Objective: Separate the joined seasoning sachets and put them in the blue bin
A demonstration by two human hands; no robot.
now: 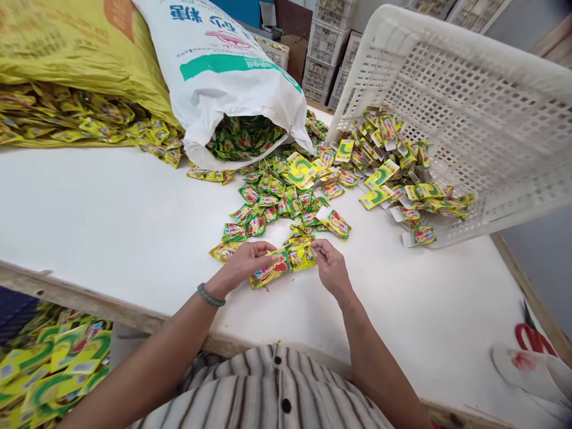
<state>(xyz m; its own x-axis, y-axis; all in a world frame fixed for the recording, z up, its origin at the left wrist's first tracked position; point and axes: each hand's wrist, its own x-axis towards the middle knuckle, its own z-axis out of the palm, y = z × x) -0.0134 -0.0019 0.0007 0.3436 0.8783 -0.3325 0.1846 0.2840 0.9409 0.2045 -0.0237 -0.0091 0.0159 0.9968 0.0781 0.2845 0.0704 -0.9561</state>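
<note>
From my remote feed, a yellow sack (pixel 80 47) lies far left, then a white sack (pixel 223 77) with blue and green print I can't read. My left hand (pixel 243 262) and right hand (pixel 329 265) pinch a sachet strip (pixel 286 262) above the white table (pixel 111 220); a tipped white crate (pixel 469 107) spills sachets.

We saw green-and-yellow sachets (pixel 286 262), a white table (pixel 111 220), a white crate (pixel 469 119), a yellow sack (pixel 80 53), and our striped shirt (pixel 268 393).

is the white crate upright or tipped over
Tipped: the white crate lies on its side, its open mouth facing the table, packets spilling out.
</note>
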